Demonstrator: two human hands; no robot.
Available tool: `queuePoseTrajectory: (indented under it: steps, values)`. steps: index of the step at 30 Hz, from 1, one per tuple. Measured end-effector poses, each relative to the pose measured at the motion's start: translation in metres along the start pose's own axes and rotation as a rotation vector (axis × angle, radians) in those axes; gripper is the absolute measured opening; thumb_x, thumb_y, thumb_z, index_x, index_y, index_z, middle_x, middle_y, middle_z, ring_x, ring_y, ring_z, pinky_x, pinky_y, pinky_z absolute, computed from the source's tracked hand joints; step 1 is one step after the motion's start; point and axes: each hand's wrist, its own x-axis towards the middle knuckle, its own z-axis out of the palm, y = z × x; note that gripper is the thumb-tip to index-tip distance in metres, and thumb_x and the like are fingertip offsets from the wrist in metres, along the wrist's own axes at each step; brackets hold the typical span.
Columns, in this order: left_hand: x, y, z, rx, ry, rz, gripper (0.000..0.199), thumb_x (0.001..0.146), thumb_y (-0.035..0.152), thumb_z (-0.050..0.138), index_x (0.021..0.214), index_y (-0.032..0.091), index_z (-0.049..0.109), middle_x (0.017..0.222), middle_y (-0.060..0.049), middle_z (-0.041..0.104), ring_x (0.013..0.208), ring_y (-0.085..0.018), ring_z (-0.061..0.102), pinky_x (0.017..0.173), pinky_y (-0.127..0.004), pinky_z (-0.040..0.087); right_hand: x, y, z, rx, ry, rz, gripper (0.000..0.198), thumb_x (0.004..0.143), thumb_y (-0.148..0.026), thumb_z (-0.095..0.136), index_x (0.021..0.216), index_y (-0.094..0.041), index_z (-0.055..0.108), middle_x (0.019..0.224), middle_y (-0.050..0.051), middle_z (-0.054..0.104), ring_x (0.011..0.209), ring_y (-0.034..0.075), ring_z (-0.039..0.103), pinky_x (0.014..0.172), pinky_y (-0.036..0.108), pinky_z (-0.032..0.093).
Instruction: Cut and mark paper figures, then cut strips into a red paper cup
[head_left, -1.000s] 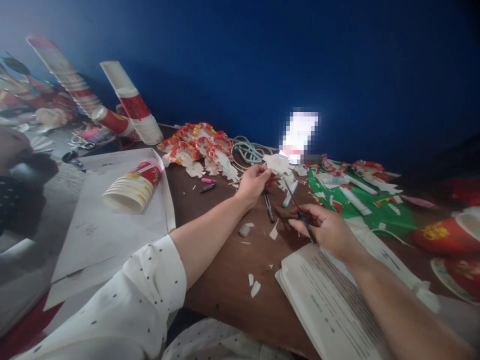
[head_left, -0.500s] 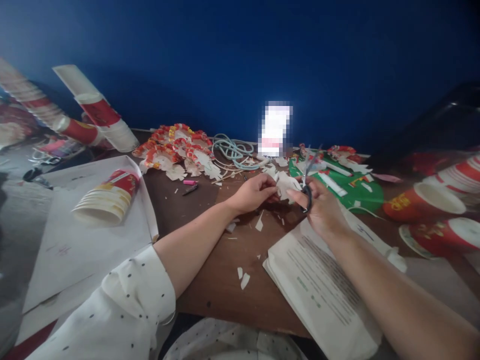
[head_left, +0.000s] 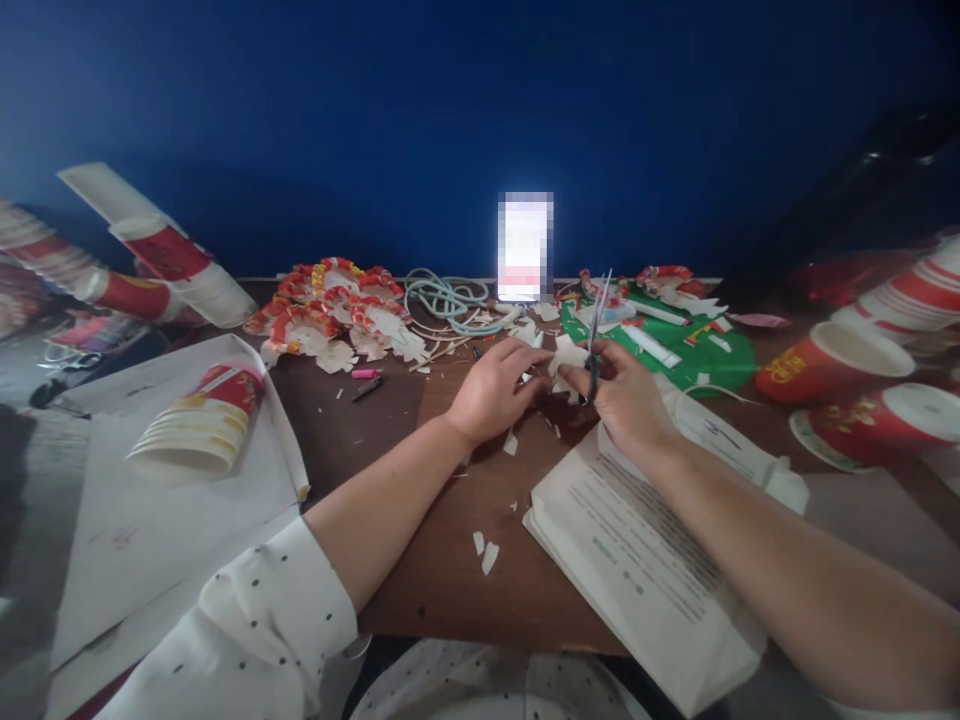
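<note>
My right hand point(head_left: 626, 395) is closed around scissors point(head_left: 598, 325) with dark handles, their blades pointing up and away from me. Its thumb also presses on a white paper cutout point(head_left: 570, 352) with a jagged edge. Just left of that paper is my left hand point(head_left: 495, 392), its thumb and fingers apart, with a small gap between fingertips and cutout. White paper scraps point(head_left: 489, 557) lie on the brown table point(head_left: 442, 590) below and around both hands.
Red-and-white paper crafts point(head_left: 337, 310) are heaped at the back left, beside a coiled pale cable point(head_left: 446, 300). A lit phone point(head_left: 525, 245) stands against the blue wall. Paper cups point(head_left: 199, 425) lie on a white box at left; more cups point(head_left: 832, 360), a green disc point(head_left: 712, 360) and a printed bag point(head_left: 637, 560) are at right.
My left fingers have come off the paper cutout and spread apart. The cutout stays with my right hand and the scissors, whose blades now look closer together. The whole view has shifted slightly.
</note>
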Motion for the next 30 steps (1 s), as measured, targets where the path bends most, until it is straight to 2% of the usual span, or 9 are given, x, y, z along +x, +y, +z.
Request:
queuePoseTrajectory:
  steps: [8, 15, 21, 30]
  values:
    - [0.0002, -0.0029, 0.0007, 0.155, -0.036, 0.080, 0.024, 0.087, 0.029, 0.055, 0.106, 0.018, 0.065, 0.102, -0.011, 0.065, 0.099, -0.021, 0.058, 0.092, -0.038, 0.044, -0.0044, -0.0042, 0.0020, 0.004, -0.027, 0.001, 0.039, 0.063, -0.040, 0.077, 0.095, -0.024, 0.060, 0.075, 0.000, 0.066, 0.068, 0.018, 0.063, 0.051, 0.026, 0.045]
    - [-0.0019, -0.0052, 0.0016, 0.317, 0.001, 0.189, 0.024, 0.091, 0.028, 0.047, 0.102, 0.017, 0.066, 0.097, -0.010, 0.068, 0.091, -0.019, 0.061, 0.085, -0.034, 0.047, -0.0046, -0.0011, 0.0036, 0.052, -0.041, -0.027, 0.037, 0.061, -0.033, 0.079, 0.092, -0.024, 0.060, 0.074, -0.002, 0.067, 0.061, 0.014, 0.060, 0.053, 0.026, 0.047]
    - [-0.0035, -0.0029, 0.0007, 0.450, 0.033, 0.238, 0.024, 0.092, 0.024, 0.045, 0.097, 0.017, 0.067, 0.092, -0.007, 0.069, 0.085, -0.016, 0.061, 0.078, -0.030, 0.049, -0.0055, 0.0001, 0.0053, 0.054, -0.059, -0.043, 0.036, 0.060, -0.029, 0.078, 0.092, -0.024, 0.061, 0.078, -0.001, 0.069, 0.068, 0.019, 0.065, 0.055, 0.030, 0.049]
    - [-0.0041, 0.0015, 0.0048, 0.306, 0.080, 0.130, 0.020, 0.091, 0.024, 0.047, 0.093, 0.017, 0.066, 0.091, -0.006, 0.067, 0.088, -0.015, 0.060, 0.080, -0.028, 0.048, -0.0037, 0.0011, 0.0085, 0.022, -0.044, -0.065, 0.044, 0.055, -0.029, 0.082, 0.094, -0.024, 0.061, 0.081, -0.001, 0.070, 0.070, 0.019, 0.066, 0.058, 0.030, 0.050]
